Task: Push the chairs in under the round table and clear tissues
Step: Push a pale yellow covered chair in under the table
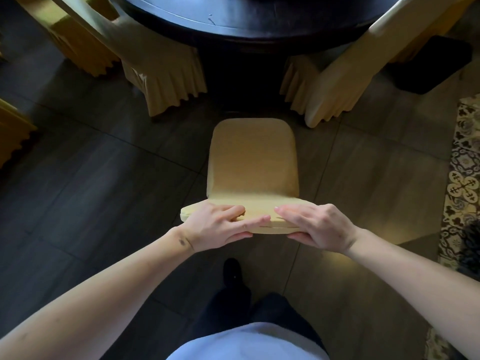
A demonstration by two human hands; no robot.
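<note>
A chair with a yellow fabric cover (252, 162) stands in front of me, its seat pointing toward the dark round table (233, 24) at the top. The seat's front edge sits a little short of the table's rim. My left hand (220, 224) grips the left part of the backrest's top edge, fingers over the front, thumb behind. My right hand (314, 224) grips the right part the same way. No tissues are visible.
Two covered chairs flank the gap: one at the left (161, 74), one at the right (330, 84), both tucked against the table. More yellow covers show at the far left (15, 136). A patterned rug (465, 178) lies at the right; a dark mat (431, 66) lies beyond.
</note>
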